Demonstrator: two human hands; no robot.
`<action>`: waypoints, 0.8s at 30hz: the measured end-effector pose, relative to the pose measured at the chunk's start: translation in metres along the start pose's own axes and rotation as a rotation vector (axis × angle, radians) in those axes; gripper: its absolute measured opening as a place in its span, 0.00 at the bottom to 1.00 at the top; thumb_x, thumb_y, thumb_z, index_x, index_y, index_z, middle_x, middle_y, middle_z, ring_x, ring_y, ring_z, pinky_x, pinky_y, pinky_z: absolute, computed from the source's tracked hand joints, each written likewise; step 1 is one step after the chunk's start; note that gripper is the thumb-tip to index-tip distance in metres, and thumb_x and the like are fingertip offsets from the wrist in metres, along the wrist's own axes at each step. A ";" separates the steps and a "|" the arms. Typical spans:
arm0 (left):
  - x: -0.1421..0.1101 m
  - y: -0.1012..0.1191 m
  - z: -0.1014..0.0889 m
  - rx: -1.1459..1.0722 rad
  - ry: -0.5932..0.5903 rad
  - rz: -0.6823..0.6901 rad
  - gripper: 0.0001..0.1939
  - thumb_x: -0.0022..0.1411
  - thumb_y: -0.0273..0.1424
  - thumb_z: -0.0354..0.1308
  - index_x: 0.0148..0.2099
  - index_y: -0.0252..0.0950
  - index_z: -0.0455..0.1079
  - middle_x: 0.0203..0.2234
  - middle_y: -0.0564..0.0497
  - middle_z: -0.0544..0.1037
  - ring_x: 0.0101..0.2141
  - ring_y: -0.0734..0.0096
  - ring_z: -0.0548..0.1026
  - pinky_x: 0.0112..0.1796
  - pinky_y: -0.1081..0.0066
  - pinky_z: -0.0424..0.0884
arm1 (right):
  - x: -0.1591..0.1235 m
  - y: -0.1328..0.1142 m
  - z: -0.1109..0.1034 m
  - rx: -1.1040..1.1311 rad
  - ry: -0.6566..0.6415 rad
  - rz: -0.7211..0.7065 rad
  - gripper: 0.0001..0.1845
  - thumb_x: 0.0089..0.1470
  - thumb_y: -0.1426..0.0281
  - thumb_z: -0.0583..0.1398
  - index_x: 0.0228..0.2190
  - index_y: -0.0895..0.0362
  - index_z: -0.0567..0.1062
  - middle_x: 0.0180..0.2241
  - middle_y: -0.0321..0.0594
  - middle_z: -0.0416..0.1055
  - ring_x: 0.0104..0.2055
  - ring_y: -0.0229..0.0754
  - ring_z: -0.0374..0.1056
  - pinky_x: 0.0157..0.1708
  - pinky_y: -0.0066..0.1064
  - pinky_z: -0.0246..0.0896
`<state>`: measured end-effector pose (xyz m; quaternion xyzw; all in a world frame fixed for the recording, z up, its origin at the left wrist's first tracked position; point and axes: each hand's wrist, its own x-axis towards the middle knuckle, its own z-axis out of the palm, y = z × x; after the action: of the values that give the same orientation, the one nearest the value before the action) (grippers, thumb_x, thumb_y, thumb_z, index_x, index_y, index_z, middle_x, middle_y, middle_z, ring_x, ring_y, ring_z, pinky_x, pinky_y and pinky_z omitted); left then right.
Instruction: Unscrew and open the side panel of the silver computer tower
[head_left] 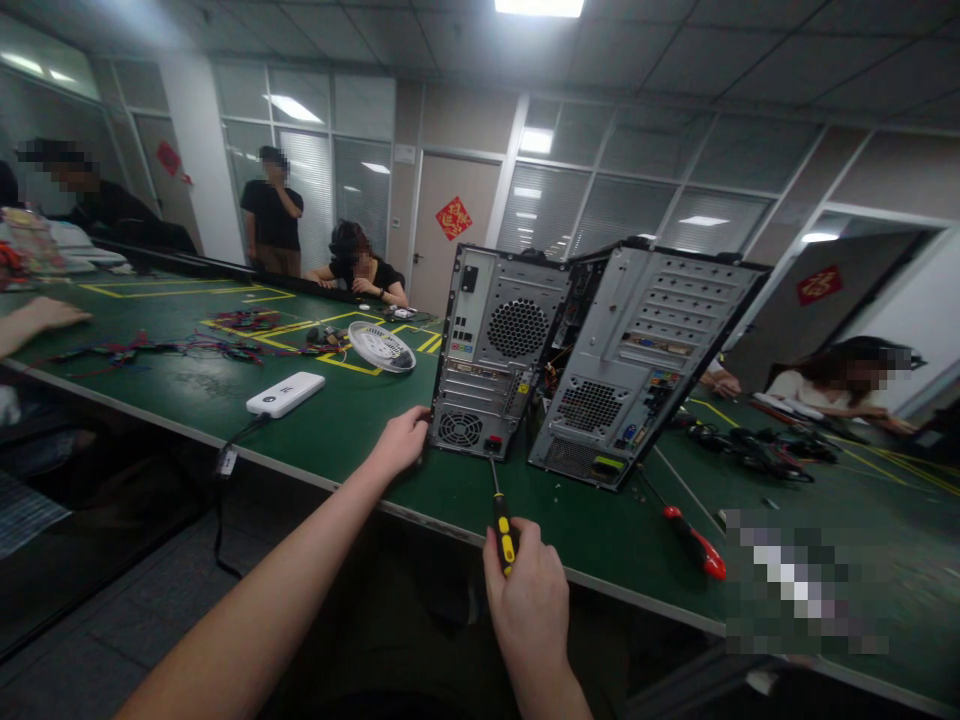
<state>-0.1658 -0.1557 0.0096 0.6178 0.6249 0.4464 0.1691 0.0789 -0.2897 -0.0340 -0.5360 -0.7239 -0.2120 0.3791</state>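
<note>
Two computer towers stand upright side by side on the green table, their rear panels facing me. My left hand [403,440] is closed against the lower left edge of the left computer tower [484,385], its fingertips partly hidden there. In my right hand [531,580] is a screwdriver [502,520] with a black and yellow handle. Its shaft points up to the bottom of that tower's rear panel, near a red switch by the power socket [493,445]. To the right is the other computer tower [607,380], slightly tilted in view. A red-handled screwdriver [697,545] lies beyond it.
A white power bank [286,395] with a black cable sits left on the green table [360,425]. Behind it are a round white grille [381,346] and tangled wires [157,347]. Black cables [757,450] lie at right. Several people are around the table.
</note>
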 end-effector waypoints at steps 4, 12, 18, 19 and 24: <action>0.001 -0.002 0.001 -0.001 0.011 0.015 0.22 0.68 0.28 0.48 0.57 0.37 0.78 0.53 0.45 0.83 0.54 0.60 0.80 0.57 0.66 0.73 | -0.001 0.002 -0.001 0.015 -0.036 -0.042 0.13 0.74 0.64 0.49 0.44 0.56 0.72 0.33 0.42 0.72 0.31 0.46 0.67 0.34 0.37 0.57; 0.000 -0.002 -0.001 -0.029 -0.050 -0.022 0.22 0.70 0.31 0.47 0.58 0.38 0.76 0.48 0.47 0.85 0.39 0.64 0.84 0.49 0.68 0.78 | -0.005 0.003 -0.004 0.011 -0.139 -0.019 0.17 0.75 0.64 0.50 0.55 0.54 0.73 0.36 0.42 0.77 0.31 0.45 0.72 0.33 0.35 0.58; -0.001 0.000 -0.001 -0.009 -0.014 0.002 0.23 0.69 0.30 0.47 0.58 0.37 0.77 0.53 0.46 0.83 0.52 0.60 0.81 0.56 0.67 0.74 | -0.003 -0.001 -0.002 0.028 -0.147 0.016 0.21 0.75 0.55 0.49 0.53 0.57 0.71 0.33 0.44 0.81 0.30 0.47 0.77 0.31 0.34 0.60; -0.001 0.001 -0.001 -0.008 -0.012 0.004 0.23 0.69 0.29 0.47 0.58 0.37 0.77 0.54 0.46 0.83 0.54 0.60 0.80 0.56 0.67 0.73 | -0.002 -0.001 -0.002 0.017 -0.141 0.023 0.23 0.74 0.52 0.49 0.52 0.57 0.70 0.31 0.44 0.80 0.29 0.48 0.77 0.29 0.35 0.59; -0.001 0.003 -0.001 -0.012 -0.019 -0.008 0.23 0.69 0.29 0.47 0.58 0.37 0.77 0.55 0.46 0.82 0.56 0.59 0.79 0.57 0.66 0.73 | -0.001 -0.003 -0.003 -0.045 -0.123 0.036 0.28 0.72 0.47 0.46 0.50 0.58 0.68 0.25 0.43 0.77 0.25 0.50 0.75 0.26 0.35 0.56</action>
<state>-0.1651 -0.1580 0.0119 0.6185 0.6230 0.4436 0.1803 0.0777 -0.2933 -0.0326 -0.5694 -0.7311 -0.1879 0.3256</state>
